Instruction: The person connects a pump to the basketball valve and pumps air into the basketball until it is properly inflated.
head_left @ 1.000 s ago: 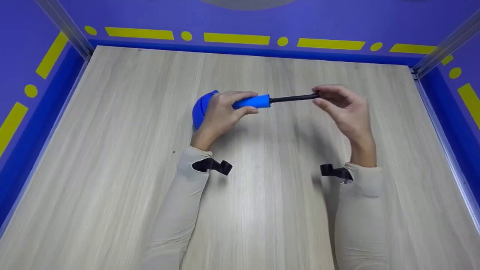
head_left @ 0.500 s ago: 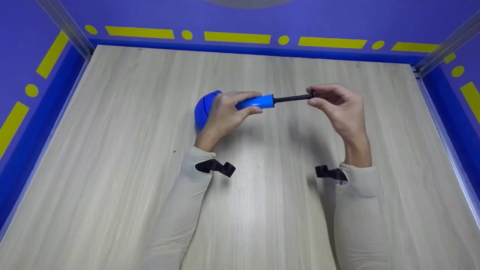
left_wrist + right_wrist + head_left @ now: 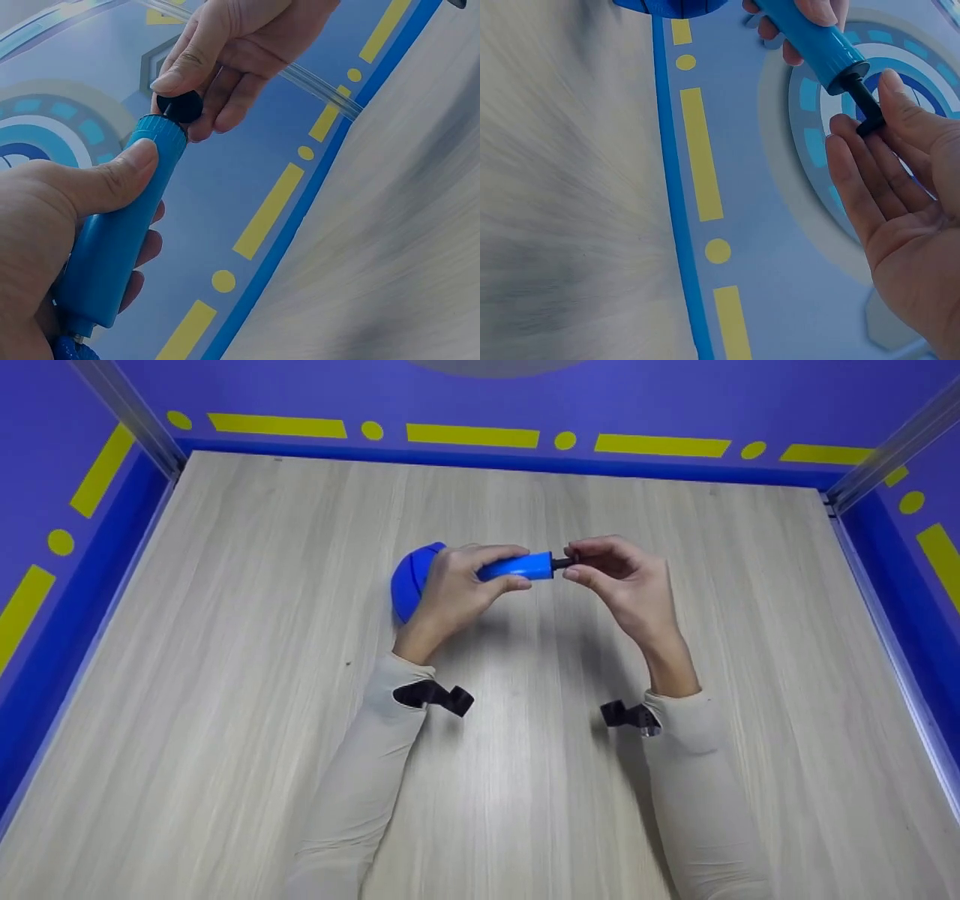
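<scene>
In the head view my left hand (image 3: 454,589) grips the blue barrel of a hand pump (image 3: 536,565), held sideways above the table. A blue ball (image 3: 411,583) with dark lines sits at the pump's left end, partly hidden behind that hand. My right hand (image 3: 634,592) pinches the black plunger handle (image 3: 871,124) between thumb and fingertips. Only a short piece of black rod (image 3: 861,91) shows between barrel and handle. The left wrist view shows my thumb lying along the barrel (image 3: 112,240), with a blue textured piece (image 3: 73,349) at its lower end.
A pale wood-grain table (image 3: 247,675) lies under both hands. Blue panels (image 3: 480,405) with yellow dashes and dots wall it at the back and sides, with metal posts (image 3: 892,457) at the corners. Black camera mounts (image 3: 435,695) sit on both wrists.
My right hand has moved left, pushing the plunger rod most of the way into the barrel. The left hand, with pump and ball, has shifted slightly right.
</scene>
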A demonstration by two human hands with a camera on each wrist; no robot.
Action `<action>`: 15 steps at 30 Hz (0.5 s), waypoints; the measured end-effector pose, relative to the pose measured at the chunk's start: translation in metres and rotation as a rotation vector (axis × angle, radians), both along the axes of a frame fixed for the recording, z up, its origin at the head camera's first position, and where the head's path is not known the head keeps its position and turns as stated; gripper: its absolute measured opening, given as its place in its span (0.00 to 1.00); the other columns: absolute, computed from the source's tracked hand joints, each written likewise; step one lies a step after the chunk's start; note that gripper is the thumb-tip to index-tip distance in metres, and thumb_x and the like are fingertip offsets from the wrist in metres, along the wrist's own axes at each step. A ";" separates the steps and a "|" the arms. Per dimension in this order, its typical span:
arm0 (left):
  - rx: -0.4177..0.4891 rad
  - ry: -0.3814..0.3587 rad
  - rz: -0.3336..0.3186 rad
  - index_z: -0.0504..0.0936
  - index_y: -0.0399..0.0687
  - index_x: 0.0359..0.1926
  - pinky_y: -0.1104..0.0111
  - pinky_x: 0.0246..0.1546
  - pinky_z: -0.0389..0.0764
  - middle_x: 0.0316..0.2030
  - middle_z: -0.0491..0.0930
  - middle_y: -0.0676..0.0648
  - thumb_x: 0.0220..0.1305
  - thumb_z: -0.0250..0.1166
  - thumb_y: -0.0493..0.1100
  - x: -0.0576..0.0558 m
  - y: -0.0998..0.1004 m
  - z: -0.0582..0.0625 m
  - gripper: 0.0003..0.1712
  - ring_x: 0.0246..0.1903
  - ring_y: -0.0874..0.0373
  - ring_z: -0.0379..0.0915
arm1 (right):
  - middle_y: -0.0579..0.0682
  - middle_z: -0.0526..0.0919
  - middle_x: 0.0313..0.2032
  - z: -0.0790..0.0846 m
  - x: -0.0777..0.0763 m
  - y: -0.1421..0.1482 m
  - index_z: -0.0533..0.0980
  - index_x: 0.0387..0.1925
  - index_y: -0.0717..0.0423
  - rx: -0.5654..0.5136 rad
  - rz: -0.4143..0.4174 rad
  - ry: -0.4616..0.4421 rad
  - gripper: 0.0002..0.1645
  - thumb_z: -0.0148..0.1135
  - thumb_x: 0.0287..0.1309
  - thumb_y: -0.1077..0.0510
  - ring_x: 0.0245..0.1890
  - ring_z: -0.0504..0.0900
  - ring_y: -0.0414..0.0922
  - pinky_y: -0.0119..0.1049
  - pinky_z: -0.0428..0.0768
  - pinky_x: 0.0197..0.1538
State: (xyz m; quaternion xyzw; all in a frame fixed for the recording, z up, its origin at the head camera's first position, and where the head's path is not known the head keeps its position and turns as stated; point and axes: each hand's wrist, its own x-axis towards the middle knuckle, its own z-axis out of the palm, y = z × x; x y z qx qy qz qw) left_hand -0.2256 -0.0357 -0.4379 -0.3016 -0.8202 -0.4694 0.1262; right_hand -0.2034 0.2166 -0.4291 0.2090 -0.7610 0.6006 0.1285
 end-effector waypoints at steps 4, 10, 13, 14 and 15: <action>-0.023 -0.001 -0.009 0.90 0.43 0.57 0.64 0.50 0.82 0.49 0.90 0.46 0.65 0.78 0.49 -0.002 -0.003 -0.001 0.23 0.49 0.54 0.86 | 0.58 0.89 0.49 -0.002 0.000 0.002 0.85 0.54 0.67 0.032 0.008 -0.012 0.18 0.75 0.62 0.70 0.47 0.89 0.49 0.36 0.85 0.53; 0.012 -0.015 -0.031 0.90 0.44 0.57 0.64 0.51 0.82 0.50 0.90 0.46 0.64 0.79 0.49 -0.004 -0.008 -0.003 0.23 0.50 0.54 0.86 | 0.57 0.89 0.50 0.000 0.000 0.016 0.84 0.55 0.67 0.064 0.004 0.029 0.19 0.74 0.64 0.68 0.48 0.89 0.49 0.37 0.85 0.53; 0.023 -0.019 -0.009 0.91 0.44 0.57 0.63 0.53 0.82 0.51 0.90 0.47 0.64 0.79 0.48 -0.006 -0.011 -0.003 0.22 0.52 0.54 0.86 | 0.59 0.89 0.50 0.003 -0.002 0.030 0.85 0.54 0.67 0.045 -0.030 0.060 0.17 0.73 0.65 0.70 0.47 0.88 0.49 0.35 0.85 0.51; 0.024 -0.021 0.000 0.90 0.44 0.57 0.63 0.54 0.82 0.51 0.90 0.47 0.64 0.79 0.47 -0.006 -0.012 -0.002 0.22 0.52 0.54 0.86 | 0.60 0.89 0.50 0.004 -0.002 0.036 0.85 0.54 0.68 0.033 -0.048 0.067 0.16 0.72 0.65 0.70 0.47 0.88 0.49 0.35 0.85 0.51; 0.024 -0.025 0.010 0.90 0.45 0.57 0.62 0.54 0.81 0.51 0.90 0.47 0.64 0.79 0.47 -0.007 -0.013 -0.002 0.22 0.53 0.54 0.85 | 0.60 0.89 0.50 0.005 -0.002 0.041 0.85 0.53 0.68 0.014 -0.067 0.072 0.16 0.72 0.65 0.71 0.47 0.88 0.49 0.35 0.85 0.50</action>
